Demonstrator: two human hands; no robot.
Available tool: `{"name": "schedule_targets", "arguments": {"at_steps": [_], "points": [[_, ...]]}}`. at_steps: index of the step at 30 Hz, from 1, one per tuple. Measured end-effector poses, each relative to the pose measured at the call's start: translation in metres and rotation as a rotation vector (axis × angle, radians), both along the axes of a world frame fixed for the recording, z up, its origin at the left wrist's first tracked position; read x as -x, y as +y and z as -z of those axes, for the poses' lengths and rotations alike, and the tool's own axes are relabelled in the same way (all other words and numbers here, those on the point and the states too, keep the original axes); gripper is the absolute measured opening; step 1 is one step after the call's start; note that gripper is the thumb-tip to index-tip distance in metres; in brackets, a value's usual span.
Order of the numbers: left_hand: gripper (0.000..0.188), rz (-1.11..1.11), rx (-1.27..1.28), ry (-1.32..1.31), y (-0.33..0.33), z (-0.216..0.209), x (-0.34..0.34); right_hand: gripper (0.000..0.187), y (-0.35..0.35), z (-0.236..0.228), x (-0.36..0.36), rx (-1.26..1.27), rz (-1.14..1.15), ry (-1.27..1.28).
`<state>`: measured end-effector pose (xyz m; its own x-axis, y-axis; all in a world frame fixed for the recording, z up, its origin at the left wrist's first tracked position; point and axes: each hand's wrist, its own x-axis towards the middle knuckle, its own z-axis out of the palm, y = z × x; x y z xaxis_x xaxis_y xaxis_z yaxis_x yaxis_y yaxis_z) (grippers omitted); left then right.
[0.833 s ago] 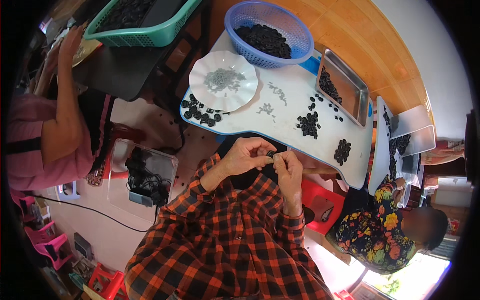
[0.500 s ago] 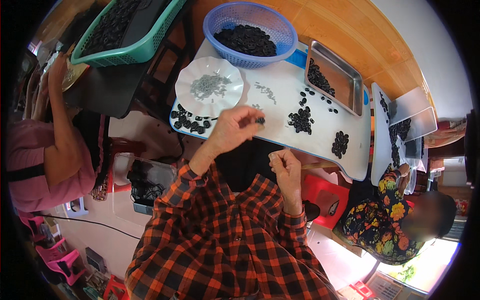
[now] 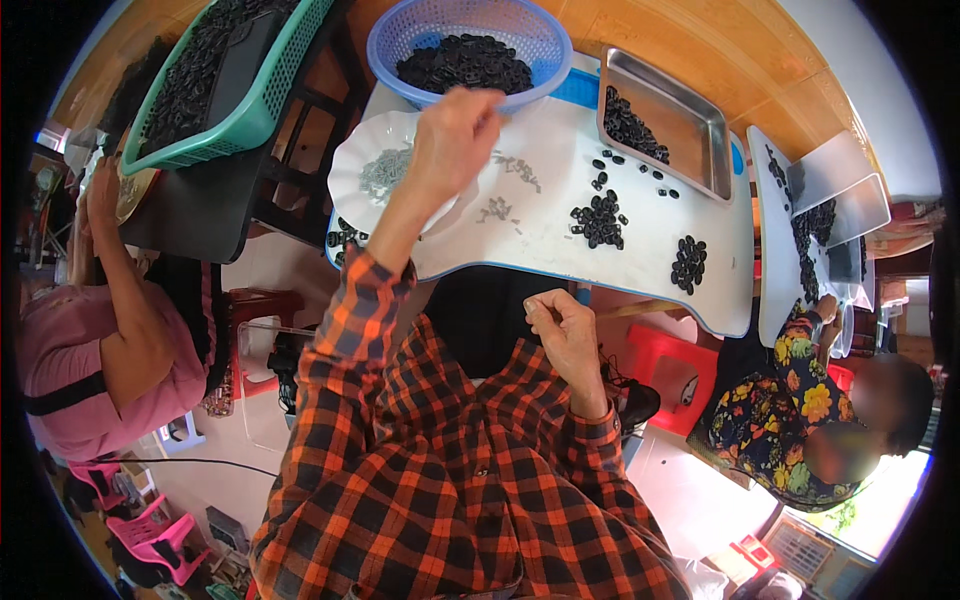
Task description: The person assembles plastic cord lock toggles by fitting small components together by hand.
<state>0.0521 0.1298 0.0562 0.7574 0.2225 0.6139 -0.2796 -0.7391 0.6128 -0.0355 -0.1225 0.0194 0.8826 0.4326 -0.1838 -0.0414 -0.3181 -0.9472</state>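
My left hand is raised over the far side of the white table, at the near rim of the blue-purple basket of small black parts. Its fingers bend away from view, so what they hold, if anything, is hidden. The forearm passes over the white scalloped plate, which bears small grey pieces. In front of the table edge, my right hand is closed, thumb against fingers. Anything pinched there is too small to make out.
Several small grey pieces and two clusters of black oval parts lie on the white table. A metal tray stands at the back right. A green basket is at left. Two other people sit on either side.
My left hand has moved up and away, from the table's near edge to the basket rim. It held a small black part before. My right hand has barely moved; the view has shifted slightly.
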Motion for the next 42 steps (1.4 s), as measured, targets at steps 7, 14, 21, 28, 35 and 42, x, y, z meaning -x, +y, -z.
{"name": "schedule_targets", "arguments": {"at_steps": [7,14,21,28,35,42], "points": [[0.011,0.144,-0.135,0.248,-0.055,0.043,0.068,0.014,0.0,0.006,-0.002,0.014,-0.033,0.014],[0.012,0.155,-0.389,0.296,-0.063,0.054,0.072,0.011,0.0,0.008,-0.003,0.009,-0.051,-0.029],[0.015,0.151,-0.595,0.262,-0.072,0.052,0.073,0.014,0.001,0.011,-0.005,0.018,-0.038,-0.054],[0.016,0.128,-0.579,0.28,-0.075,0.056,0.078,0.015,0.001,0.009,-0.005,0.062,-0.049,-0.094],[0.012,0.185,-0.082,0.268,-0.075,0.05,0.086,0.013,0.001,0.014,-0.009,-0.011,0.068,-0.12],[0.014,0.281,0.103,0.284,-0.087,0.038,0.1,0.02,0.006,0.005,-0.013,-0.187,0.189,0.097]]}}
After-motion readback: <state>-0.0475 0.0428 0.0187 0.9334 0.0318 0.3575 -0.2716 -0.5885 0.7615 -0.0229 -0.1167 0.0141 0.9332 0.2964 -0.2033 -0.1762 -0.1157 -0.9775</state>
